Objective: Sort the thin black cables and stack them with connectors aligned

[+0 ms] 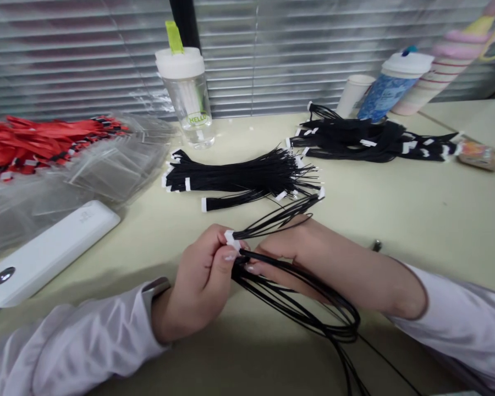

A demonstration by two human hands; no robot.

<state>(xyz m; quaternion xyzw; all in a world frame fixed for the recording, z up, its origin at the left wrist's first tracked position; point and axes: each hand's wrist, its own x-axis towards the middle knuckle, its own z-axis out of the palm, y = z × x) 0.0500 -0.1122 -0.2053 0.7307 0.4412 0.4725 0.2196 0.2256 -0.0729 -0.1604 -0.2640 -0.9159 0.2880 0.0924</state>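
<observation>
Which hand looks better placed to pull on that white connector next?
Probably the left hand: its fingers pinch the white connector, while the right hand lies among the loose black wires.

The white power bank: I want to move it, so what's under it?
The power bank lies on the pale desk, clear plastic sleeves along its far edge; what is directly beneath it is hidden.

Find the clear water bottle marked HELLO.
In the head view, the clear water bottle stands at the back of the desk, left of centre, behind the black cable bundle and to the right of the clear plastic sleeves.
</observation>
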